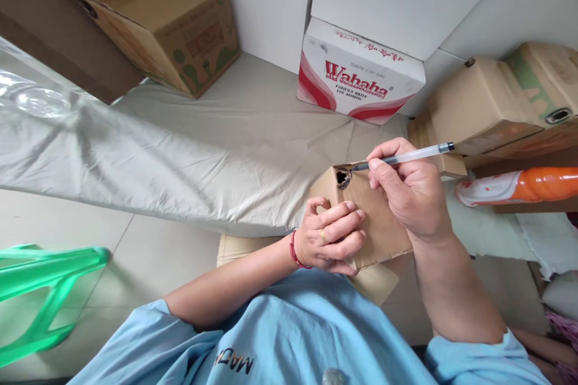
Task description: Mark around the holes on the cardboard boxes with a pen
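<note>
A small brown cardboard box [383,222] rests close against my body, tilted, with a dark-rimmed hole [343,177] at its upper corner. My left hand [332,234] is closed over the box's near left side, its fingers curled across the top face. In my right hand [406,183] is a pen [418,154] with a translucent barrel and black end, pinched between thumb and fingers. The pen's tip points left and meets the box beside the hole; whether it leaves a mark I cannot tell.
Along the white wall, a Wahaha water carton [356,75] stands on the cloth-covered surface [217,132]. A larger cardboard box [180,18] is at left, more boxes [487,102] at right, near an orange bottle [542,184]. A green plastic stool [49,277] stands on the floor.
</note>
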{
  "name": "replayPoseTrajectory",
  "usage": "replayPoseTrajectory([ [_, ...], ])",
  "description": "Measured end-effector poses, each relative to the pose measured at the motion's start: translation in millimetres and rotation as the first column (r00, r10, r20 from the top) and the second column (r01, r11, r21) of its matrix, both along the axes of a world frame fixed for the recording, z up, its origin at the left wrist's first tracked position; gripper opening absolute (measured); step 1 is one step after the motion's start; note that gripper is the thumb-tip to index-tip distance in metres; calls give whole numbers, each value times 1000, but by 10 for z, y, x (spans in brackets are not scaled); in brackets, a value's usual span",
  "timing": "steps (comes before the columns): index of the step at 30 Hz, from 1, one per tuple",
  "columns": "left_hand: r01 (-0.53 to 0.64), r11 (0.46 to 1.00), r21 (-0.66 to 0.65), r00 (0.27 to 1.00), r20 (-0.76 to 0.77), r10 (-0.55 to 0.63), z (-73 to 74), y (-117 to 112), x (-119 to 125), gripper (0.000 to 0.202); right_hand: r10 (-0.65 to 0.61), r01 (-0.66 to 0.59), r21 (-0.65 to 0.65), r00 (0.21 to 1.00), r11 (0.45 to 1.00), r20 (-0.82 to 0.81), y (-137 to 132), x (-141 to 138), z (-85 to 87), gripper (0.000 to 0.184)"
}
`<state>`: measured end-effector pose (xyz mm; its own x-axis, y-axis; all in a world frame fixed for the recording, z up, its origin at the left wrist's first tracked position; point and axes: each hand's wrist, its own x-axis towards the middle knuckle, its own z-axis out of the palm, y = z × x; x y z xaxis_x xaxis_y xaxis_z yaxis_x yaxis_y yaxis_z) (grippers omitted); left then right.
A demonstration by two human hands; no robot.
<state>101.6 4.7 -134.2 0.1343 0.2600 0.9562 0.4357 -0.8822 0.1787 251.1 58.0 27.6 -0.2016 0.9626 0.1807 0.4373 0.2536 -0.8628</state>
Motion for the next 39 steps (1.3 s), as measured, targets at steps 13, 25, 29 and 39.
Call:
replayPoseTrajectory([
  [13,-19,1000,15,1000,3,19,28,20,1,41,55,-56,64,998,996,3,-86,3,-26,22],
  [25,-1,1000,-9,1000,-23,1,61,-7,-10,44,58,-168,320,943,932,326,-95,-63,-1,8],
  [29,-8,1000,0,1000,-15,8,77,-6,-5,52,100,-218,324,934,921,344,-82,-69,6,8],
  [39,-28,1000,0,999,-46,28,94,-15,-31,56,50,-199,359,922,912,383,-95,-71,23,8],
])
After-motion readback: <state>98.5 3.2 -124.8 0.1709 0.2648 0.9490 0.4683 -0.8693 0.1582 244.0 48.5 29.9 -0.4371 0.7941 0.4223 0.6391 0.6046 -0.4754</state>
